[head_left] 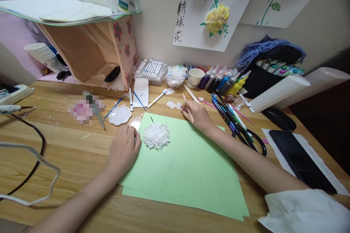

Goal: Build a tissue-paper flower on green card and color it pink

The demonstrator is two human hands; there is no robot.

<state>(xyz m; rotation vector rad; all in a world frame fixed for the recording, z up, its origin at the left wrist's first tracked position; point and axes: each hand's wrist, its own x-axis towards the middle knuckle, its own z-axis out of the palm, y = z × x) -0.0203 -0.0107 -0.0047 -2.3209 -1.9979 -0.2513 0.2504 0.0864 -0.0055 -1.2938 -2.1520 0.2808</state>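
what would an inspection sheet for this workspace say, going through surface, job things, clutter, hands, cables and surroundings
surface: light wooden table, under overlapping pale green paper sheets
job's things: round white ruffled flower on the sheets, near their upper left corner; small white paper squares beyond the far edge
clutter: white scalloped plastic palette, black-handled scissors, row of coloured squeeze bottles
hands: right hand grips a thin pale wooden stick; left hand rests at the sheets' left edge, its grip hidden
cables: black cable and white cable, curving at the left
surroundings: white flower poster on the wall, peach flower-patterned box behind
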